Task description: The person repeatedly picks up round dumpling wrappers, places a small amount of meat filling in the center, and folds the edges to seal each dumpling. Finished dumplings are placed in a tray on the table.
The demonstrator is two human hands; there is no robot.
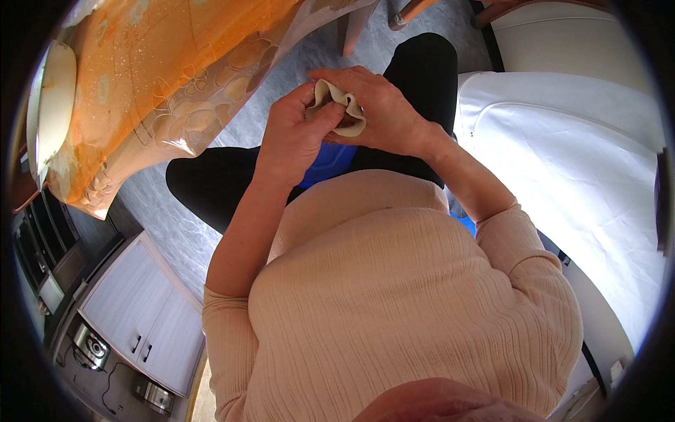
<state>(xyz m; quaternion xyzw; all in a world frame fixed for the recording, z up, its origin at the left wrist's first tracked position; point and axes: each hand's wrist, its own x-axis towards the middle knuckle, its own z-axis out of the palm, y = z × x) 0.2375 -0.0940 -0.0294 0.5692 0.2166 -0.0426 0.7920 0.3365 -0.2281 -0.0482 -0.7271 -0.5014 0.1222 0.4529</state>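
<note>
A round dough wrapper [357, 126] is cupped between both hands, held above my lap. Its rim is pleated into waves, and a dark brown filling [348, 121] shows inside. My left hand [289, 124] grips the near left side of the wrapper, with the thumb over the opening against the filling. My right hand [389, 108] curls around the right and far side of the dough. The wrapper's underside and several fingertips are hidden by the hands.
To the left stands a table under a transparent patterned cover [179, 100], dusted with white specks. A pale dish [58, 105] sits at its far left. A blue seat [329, 163] shows between my legs. White sheeting [569, 153] drapes furniture at right; a cabinet [134, 311] stands lower left.
</note>
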